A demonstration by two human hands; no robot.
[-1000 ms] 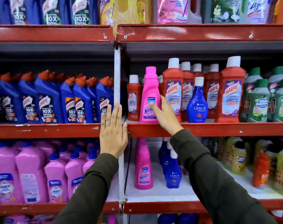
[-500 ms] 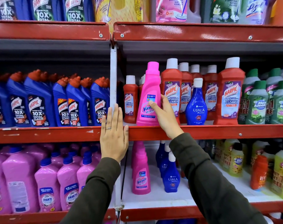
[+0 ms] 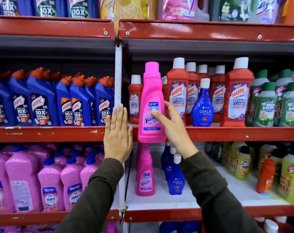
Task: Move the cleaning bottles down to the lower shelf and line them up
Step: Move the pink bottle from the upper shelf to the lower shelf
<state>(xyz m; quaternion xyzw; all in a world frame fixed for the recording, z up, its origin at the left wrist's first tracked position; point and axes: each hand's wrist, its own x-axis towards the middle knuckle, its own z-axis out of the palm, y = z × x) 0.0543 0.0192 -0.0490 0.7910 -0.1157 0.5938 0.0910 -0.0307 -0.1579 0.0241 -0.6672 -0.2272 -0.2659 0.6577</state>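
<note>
My right hand (image 3: 172,125) grips a pink Vanish bottle (image 3: 151,105) by its right side and holds it upright in front of the red edge of the middle shelf (image 3: 226,133), off the shelf board. My left hand (image 3: 118,135) lies flat with fingers together against the white upright post (image 3: 118,78) and the shelf edge, holding nothing. A blue Ujala bottle (image 3: 203,105) stands on the middle shelf among red Harpic bathroom cleaner bottles (image 3: 237,93). On the lower shelf (image 3: 159,199) stand another pink Vanish bottle (image 3: 145,175) and blue Ujala bottles (image 3: 175,180).
Blue Harpic bottles (image 3: 42,101) fill the middle shelf on the left, pink Shakti bottles (image 3: 50,185) sit below them. Green Max Kleen bottles (image 3: 267,105) stand at the right. Yellow and orange bottles (image 3: 267,175) crowd the lower shelf's right side. White shelf board shows bare between the Ujala bottles and those.
My right hand has lifted the pink Vanish bottle off the middle shelf and drawn it forward and down in front of the shelf edge. My left hand has stayed on the post.
</note>
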